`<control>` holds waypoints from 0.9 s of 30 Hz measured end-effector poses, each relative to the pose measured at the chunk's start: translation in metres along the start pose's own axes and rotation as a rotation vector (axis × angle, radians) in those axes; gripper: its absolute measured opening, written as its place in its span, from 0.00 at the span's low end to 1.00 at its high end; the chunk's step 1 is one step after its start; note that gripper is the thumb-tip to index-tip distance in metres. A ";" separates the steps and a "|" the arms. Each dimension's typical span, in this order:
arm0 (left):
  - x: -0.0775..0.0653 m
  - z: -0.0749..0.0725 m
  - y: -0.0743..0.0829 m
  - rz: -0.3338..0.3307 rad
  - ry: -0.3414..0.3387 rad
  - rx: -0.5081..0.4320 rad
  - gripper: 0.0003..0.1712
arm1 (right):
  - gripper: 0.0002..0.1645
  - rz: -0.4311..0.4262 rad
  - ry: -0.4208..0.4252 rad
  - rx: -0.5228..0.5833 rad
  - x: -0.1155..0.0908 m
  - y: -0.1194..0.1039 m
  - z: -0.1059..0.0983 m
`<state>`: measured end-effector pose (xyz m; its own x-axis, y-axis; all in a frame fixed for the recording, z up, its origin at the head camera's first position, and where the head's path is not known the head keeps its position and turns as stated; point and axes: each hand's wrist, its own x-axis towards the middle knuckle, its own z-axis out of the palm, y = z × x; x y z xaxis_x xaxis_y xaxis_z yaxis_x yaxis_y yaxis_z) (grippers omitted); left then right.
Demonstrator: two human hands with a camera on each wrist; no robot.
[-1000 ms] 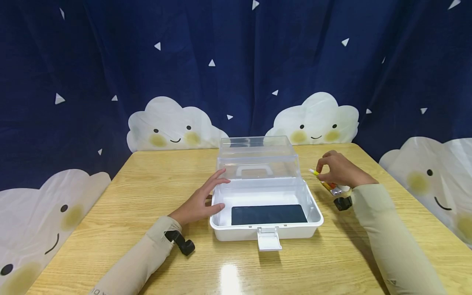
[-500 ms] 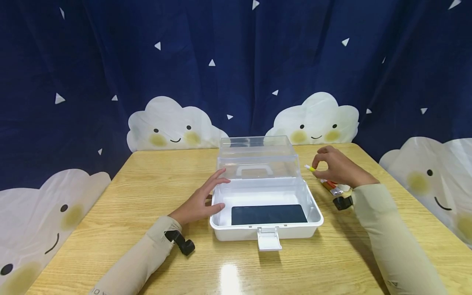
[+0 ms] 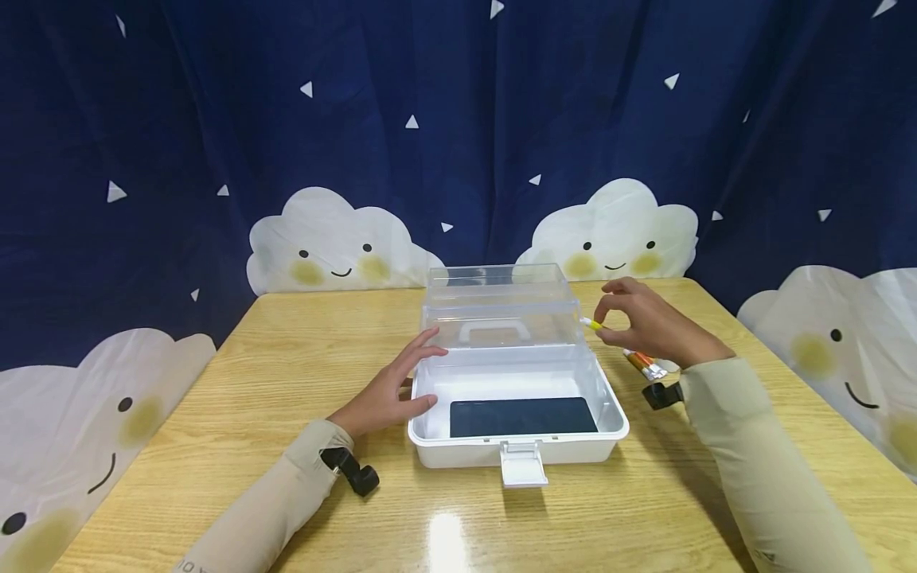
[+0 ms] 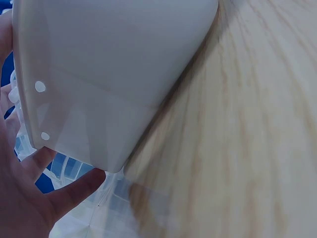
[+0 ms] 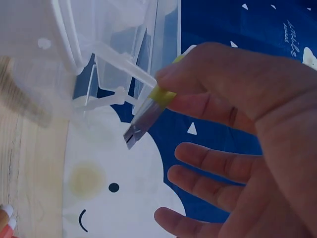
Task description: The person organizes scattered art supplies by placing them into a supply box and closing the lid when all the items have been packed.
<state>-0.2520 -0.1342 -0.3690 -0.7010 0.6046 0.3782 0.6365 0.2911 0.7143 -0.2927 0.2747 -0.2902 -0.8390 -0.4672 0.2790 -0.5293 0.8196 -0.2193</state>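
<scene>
My right hand (image 3: 652, 322) pinches a small yellow paint tube (image 3: 591, 324) between thumb and index finger, to the right of the box's raised lid. In the right wrist view the tube's flat silver end (image 5: 141, 124) points down and left, and the other fingers are spread apart. A white plastic box (image 3: 458, 455) stands with its clear lid (image 3: 494, 290) tipped back. My left hand (image 3: 383, 394) rests at its left side, fingers spread, thumb over the rim. In the left wrist view, fingers (image 4: 79, 191) reach along the box's end wall (image 4: 109, 84).
A dark flat panel (image 3: 523, 418) lies inside the box. Several more paint tubes (image 3: 645, 364), orange and brown with white caps, lie on the wooden table (image 3: 322, 342) beneath my right hand. The box's front latch (image 3: 523, 465) hangs down. A blue curtain (image 3: 458, 119) closes off the back.
My right hand has moved left and slightly up with the yellow paint tube, away from the other tubes and toward the lid. The left hand and box stay put.
</scene>
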 end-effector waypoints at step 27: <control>0.000 0.000 0.001 0.004 0.006 -0.001 0.34 | 0.06 -0.123 0.055 -0.016 0.006 -0.021 0.012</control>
<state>-0.2514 -0.1337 -0.3686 -0.7001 0.6015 0.3847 0.6392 0.2879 0.7131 -0.2886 0.2506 -0.2956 -0.7595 -0.5458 0.3539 -0.6251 0.7628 -0.1652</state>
